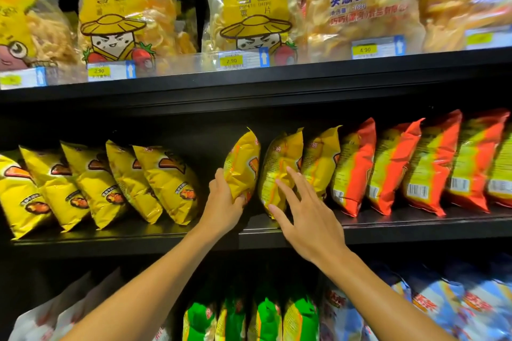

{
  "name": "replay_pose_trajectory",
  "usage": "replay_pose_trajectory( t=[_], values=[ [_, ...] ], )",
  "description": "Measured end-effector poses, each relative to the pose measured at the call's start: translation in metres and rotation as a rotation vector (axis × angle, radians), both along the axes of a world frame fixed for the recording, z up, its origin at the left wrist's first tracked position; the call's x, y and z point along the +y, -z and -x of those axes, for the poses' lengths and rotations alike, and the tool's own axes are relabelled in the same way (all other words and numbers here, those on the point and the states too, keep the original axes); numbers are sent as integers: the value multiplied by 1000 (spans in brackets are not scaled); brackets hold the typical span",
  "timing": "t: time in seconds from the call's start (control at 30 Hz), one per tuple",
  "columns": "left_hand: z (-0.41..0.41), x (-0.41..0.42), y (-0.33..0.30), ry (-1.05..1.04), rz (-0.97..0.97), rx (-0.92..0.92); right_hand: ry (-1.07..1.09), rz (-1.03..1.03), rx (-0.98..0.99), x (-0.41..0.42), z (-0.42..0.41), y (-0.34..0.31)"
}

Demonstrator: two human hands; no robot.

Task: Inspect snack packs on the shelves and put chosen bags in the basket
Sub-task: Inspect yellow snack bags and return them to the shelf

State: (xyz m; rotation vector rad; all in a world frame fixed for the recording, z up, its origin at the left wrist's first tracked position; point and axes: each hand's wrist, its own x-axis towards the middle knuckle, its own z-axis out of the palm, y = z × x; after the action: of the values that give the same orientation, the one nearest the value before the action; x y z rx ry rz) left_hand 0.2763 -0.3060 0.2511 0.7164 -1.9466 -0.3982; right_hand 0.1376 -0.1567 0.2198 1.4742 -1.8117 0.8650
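Observation:
On the middle shelf my left hand grips the lower end of a yellow snack bag, which stands upright at the front of its row. Just to the right, my right hand lies with straight, spread fingers against the neighbouring yellow bag. A third yellow bag stands behind that one. No basket is in view.
Yellow duck-print bags lean at the left of the middle shelf; orange-and-yellow bags fill its right. The top shelf holds clear chip bags with price tags. Green bags, blue bags and white bags sit below.

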Motion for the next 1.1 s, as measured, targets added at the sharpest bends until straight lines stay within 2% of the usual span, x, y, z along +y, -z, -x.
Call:
replay_pose_trajectory(
  t=[0.17, 0.33, 0.53, 0.6, 0.67, 0.77, 0.83, 0.97, 1.1],
  values=[
    [8, 7, 5, -123, 20, -183, -31, 18, -6, -1, 1, 2],
    [13, 12, 1, -205, 17, -240, -44, 14, -11, -4, 1, 3],
    [-3, 22, 2, -148, -65, -279, -41, 3, -22, -2, 4, 2],
    [-25, 23, 4, -108, 19, -277, -52, 26, -41, -1, 5, 1],
    [-58, 19, 6, -76, 184, -256, -74, 71, -78, 1, 3, 1],
    [-123, -7, 13, -141, 453, -250, -100, 150, -105, 2, -17, -1],
    [-165, -40, 19, -191, 567, -305, -131, 200, -65, -7, -45, -6],
    [-214, -95, 31, -230, 611, -416, -186, 163, 27, -46, -114, -15],
    [-218, -107, 41, -267, 608, -410, -182, -11, -91, -96, -160, -27]
  ],
)
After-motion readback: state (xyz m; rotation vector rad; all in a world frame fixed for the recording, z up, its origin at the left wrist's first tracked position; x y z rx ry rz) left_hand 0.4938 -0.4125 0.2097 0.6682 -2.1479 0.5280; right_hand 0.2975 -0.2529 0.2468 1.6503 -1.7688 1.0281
